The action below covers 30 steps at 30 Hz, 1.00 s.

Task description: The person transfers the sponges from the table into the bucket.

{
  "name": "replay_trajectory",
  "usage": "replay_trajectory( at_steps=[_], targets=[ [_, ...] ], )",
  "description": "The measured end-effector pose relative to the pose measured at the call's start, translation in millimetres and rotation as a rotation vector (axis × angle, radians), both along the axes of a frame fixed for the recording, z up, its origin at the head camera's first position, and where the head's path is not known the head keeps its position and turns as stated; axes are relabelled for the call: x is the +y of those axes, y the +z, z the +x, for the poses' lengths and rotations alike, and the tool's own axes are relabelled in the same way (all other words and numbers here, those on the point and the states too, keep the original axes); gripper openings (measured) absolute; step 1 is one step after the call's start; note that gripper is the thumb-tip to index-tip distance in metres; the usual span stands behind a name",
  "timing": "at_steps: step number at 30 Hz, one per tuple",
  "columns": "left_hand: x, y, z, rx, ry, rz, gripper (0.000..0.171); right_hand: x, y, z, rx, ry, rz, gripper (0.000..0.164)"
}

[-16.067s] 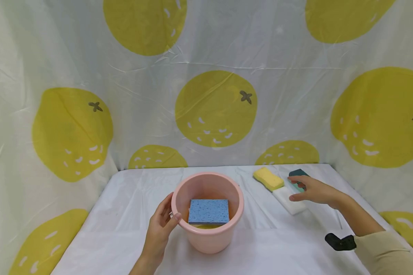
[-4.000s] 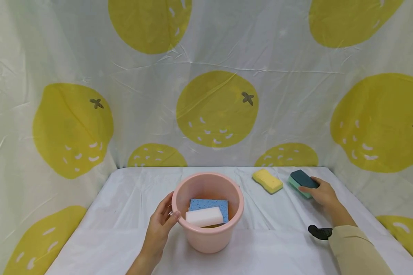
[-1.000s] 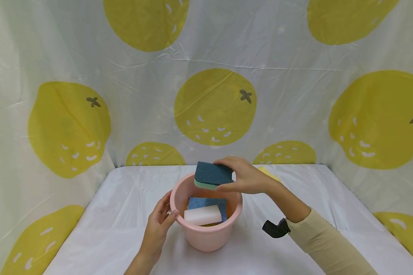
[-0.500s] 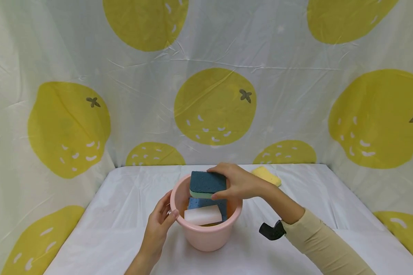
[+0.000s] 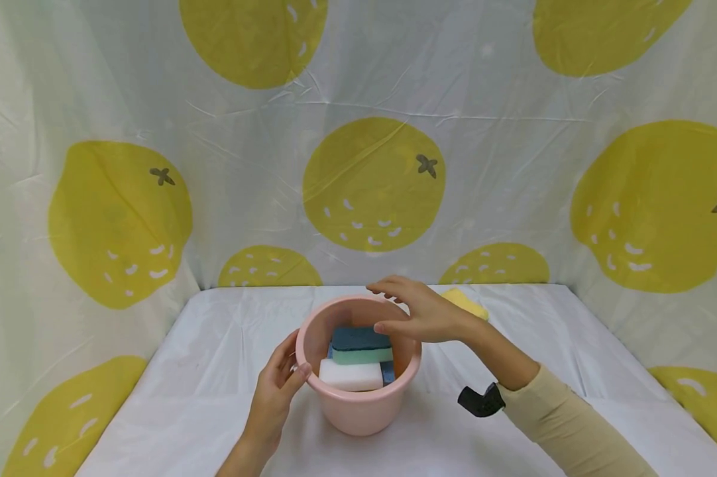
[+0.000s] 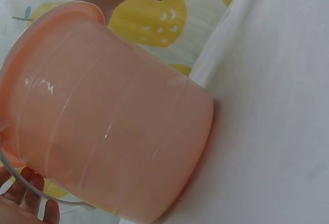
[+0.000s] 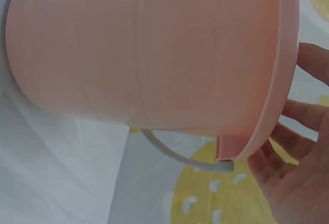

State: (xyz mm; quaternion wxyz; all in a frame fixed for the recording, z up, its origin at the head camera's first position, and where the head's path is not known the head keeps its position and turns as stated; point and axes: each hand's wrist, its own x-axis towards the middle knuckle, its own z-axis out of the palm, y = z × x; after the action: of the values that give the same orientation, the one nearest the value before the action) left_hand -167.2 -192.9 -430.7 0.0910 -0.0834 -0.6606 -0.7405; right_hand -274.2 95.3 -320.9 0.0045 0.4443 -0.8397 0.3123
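A pink bucket (image 5: 361,414) stands upright on the white-covered table. My left hand (image 5: 275,387) grips its left rim, thumb over the edge and fingers along the outside; the left wrist view shows those fingers beside the grey handle (image 6: 43,194). Inside lies a scouring sponge (image 5: 361,341), dark green on top and mint below. It overlaps a white sponge block (image 5: 350,375) and a blue sponge (image 5: 388,373), which is mostly hidden. Over the bucket's right rim, my right hand (image 5: 424,311) is spread and holds nothing, thumb tip just above the scouring sponge.
A yellow sponge (image 5: 467,305) lies at the back right of the table, partly behind my right forearm. Lemon-print sheets (image 5: 373,185) hang behind and at both sides. A black device (image 5: 480,400) sticks out from my right sleeve.
The white block went from the table into the bucket. My right hand then carried the scouring sponge over from the right, lowered it in and let go. My left hand keeps its hold.
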Motion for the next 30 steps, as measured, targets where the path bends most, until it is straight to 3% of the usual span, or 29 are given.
replay_trajectory(
  at_steps=[13, 24, 30],
  targets=[
    [-0.3, -0.6, -0.8, 0.017, -0.002, 0.001, 0.059, 19.9, -0.2, -2.5, 0.027, -0.062, 0.022, 0.062],
    [-1.3, 0.2, -0.8, 0.018, -0.001, 0.001, 0.059, 47.8, -5.7, -15.6, 0.032, -0.123, 0.017, 0.065],
    [-0.2, -0.2, -0.6, 0.024, -0.008, 0.007, 0.059, 63.2, -10.3, -21.9, -0.008, -0.176, 0.007, 0.066]
  ],
)
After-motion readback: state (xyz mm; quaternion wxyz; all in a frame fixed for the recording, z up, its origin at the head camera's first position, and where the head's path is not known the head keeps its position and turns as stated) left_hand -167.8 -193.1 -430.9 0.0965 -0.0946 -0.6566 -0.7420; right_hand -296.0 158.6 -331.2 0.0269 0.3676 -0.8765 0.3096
